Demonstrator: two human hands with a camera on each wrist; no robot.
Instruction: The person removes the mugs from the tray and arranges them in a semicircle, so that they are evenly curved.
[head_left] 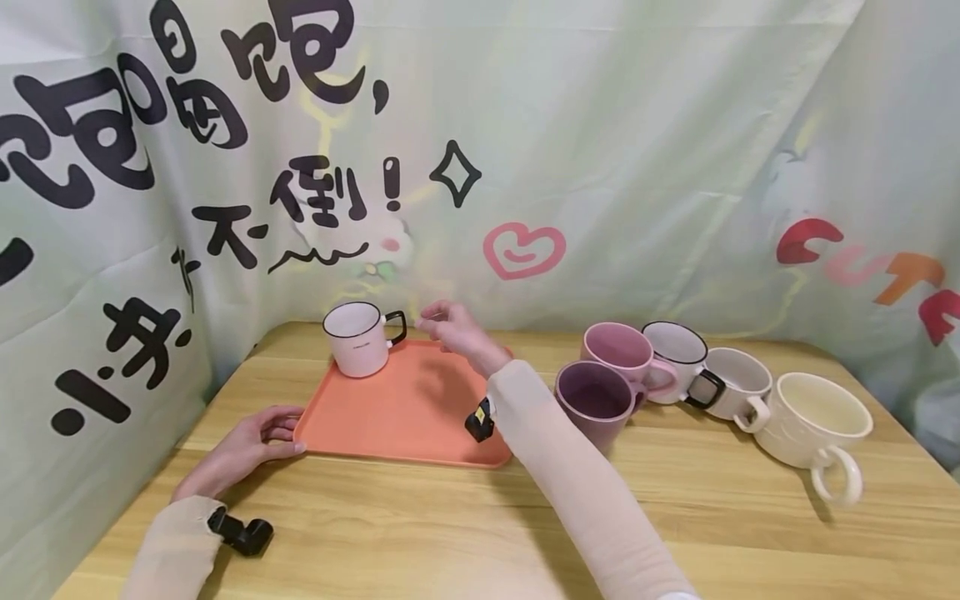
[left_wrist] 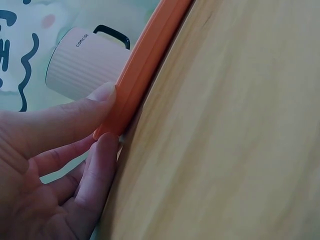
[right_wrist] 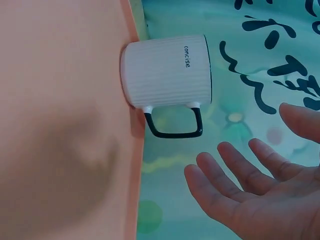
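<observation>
An orange tray point(head_left: 405, 417) lies on the wooden table, and a pale pink mug point(head_left: 360, 354) with a black rim and black handle stands upright at its back left. My left hand point(head_left: 258, 446) holds the tray's front left corner, thumb and fingers at its rim point(left_wrist: 132, 82). Above the back of the tray, my right hand point(head_left: 457, 329) hovers just right of the mug's handle point(right_wrist: 175, 134), holding nothing. Its fingers point(right_wrist: 245, 170) are spread and loosely bent, apart from the mug in the right wrist view. The mug's side reads "concise" there.
Right of the tray stand a dark purple mug point(head_left: 592, 404), a pink mug point(head_left: 615, 346), a white mug with a black handle point(head_left: 675, 358), a grey-white mug point(head_left: 738, 379) and a cream mug point(head_left: 802, 417). A printed cloth point(head_left: 637, 167) hangs behind the table point(head_left: 420, 533).
</observation>
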